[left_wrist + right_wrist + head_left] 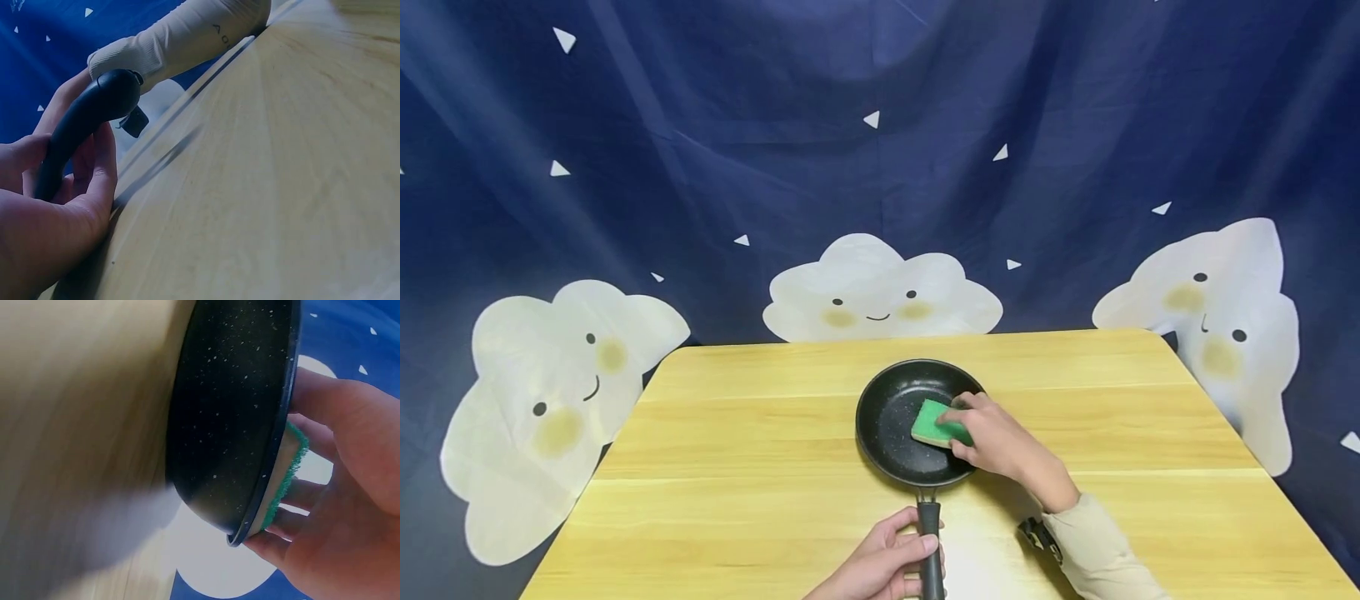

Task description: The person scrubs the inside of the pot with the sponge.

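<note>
Hidden and cut off
Left hand [880, 567] and handle [930, 550] run off the bottom edge; the right hand [992, 437] covers part of the sponge [934, 422].

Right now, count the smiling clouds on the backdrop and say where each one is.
3. The left cloud hangs beside the table's left edge, the middle cloud behind its far edge, the right cloud beside its right corner.

Both hands [880, 562] [992, 437] curled, prob. gripping.
</note>
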Demonstrator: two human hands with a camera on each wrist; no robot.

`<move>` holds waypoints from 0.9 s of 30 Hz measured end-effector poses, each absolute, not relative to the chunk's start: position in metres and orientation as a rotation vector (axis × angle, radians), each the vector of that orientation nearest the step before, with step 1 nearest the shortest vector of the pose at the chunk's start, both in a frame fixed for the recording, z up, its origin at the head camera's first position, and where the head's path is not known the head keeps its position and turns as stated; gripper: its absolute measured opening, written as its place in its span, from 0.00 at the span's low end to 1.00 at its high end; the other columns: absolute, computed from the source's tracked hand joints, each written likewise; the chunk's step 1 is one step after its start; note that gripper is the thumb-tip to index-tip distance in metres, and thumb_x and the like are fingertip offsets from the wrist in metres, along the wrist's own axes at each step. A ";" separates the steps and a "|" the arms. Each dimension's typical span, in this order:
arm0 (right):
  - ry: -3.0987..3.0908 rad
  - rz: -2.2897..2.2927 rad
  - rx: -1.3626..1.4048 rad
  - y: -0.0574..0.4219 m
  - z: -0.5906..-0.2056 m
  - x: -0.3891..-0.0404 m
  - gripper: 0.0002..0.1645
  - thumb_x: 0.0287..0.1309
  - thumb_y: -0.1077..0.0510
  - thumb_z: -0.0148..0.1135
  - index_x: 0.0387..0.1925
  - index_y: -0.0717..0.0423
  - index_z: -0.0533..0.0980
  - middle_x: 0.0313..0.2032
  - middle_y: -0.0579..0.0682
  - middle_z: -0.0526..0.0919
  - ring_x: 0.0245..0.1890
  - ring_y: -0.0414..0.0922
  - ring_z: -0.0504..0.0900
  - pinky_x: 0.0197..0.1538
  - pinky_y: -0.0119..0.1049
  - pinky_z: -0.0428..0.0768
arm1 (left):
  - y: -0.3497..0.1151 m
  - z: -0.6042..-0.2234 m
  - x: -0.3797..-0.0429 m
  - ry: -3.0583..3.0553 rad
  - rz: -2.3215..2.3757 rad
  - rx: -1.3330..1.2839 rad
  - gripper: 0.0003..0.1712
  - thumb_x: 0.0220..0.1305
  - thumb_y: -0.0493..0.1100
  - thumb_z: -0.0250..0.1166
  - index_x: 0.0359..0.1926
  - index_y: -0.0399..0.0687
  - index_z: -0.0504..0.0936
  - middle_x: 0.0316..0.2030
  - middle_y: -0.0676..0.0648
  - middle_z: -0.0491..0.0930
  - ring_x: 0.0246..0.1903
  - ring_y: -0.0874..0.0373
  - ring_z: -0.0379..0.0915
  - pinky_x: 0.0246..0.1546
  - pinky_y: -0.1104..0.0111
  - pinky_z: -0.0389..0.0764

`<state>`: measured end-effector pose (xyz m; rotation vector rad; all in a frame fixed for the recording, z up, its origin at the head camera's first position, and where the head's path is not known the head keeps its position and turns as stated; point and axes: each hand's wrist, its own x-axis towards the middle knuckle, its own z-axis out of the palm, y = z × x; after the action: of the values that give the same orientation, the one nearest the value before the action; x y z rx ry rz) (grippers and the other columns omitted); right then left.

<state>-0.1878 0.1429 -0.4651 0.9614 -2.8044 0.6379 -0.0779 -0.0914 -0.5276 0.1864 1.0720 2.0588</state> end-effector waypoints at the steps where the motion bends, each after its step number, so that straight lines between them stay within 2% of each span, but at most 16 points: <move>1: -2.800 0.632 0.961 0.142 -0.465 -0.187 0.17 0.59 0.61 0.73 0.50 0.58 0.85 0.54 0.62 0.81 0.57 0.62 0.78 0.59 0.58 0.79 | -0.091 -0.528 -0.078 1.077 2.060 0.184 0.19 0.75 0.38 0.59 0.62 0.39 0.70 0.36 0.51 0.80 0.37 0.62 0.80 0.41 0.65 0.86; 10: -2.819 0.544 0.966 0.139 -0.466 -0.185 0.14 0.60 0.61 0.72 0.48 0.59 0.85 0.50 0.58 0.84 0.53 0.59 0.79 0.56 0.55 0.80 | -0.091 -0.527 -0.077 1.126 2.054 0.147 0.19 0.74 0.39 0.61 0.62 0.39 0.71 0.36 0.51 0.80 0.35 0.62 0.80 0.39 0.67 0.86; 27: -2.890 0.655 1.058 0.135 -0.459 -0.180 0.13 0.62 0.61 0.69 0.48 0.58 0.85 0.49 0.52 0.87 0.53 0.57 0.82 0.59 0.56 0.79 | -0.091 -0.529 -0.078 1.118 2.057 0.144 0.20 0.74 0.40 0.62 0.62 0.39 0.71 0.35 0.52 0.80 0.34 0.62 0.80 0.40 0.67 0.86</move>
<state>-0.1799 0.1353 -0.4593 1.0582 -2.8901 0.6555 -0.0781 -0.0913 -0.5291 0.1438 1.1175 2.0573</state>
